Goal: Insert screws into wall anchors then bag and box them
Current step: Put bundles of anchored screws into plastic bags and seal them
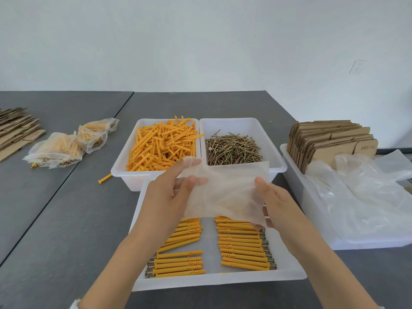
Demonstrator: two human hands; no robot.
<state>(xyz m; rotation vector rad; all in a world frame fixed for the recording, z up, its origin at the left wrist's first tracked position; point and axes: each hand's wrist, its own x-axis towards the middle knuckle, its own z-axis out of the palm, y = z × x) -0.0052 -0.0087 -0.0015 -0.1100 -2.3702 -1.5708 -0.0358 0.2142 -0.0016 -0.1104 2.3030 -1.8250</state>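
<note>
Both hands hold an empty translucent plastic bag (225,190) above the near white tray (223,279). My left hand (169,197) pinches the bag's left edge, with fingers behind the film. My right hand (269,204) pinches its right edge with the thumb on top. Under the bag, the tray holds two rows of orange wall anchors with screws in them (243,248), lying side by side. Behind it stand a bin of loose orange anchors (162,146) and a bin of loose screws (231,148).
Filled bags of anchors (66,146) lie at the left, with flat cardboard (15,130) behind them. One loose anchor (104,178) lies on the grey table. A white bin at the right (312,208) holds folded cardboard boxes (330,141) and spare plastic bags (361,188).
</note>
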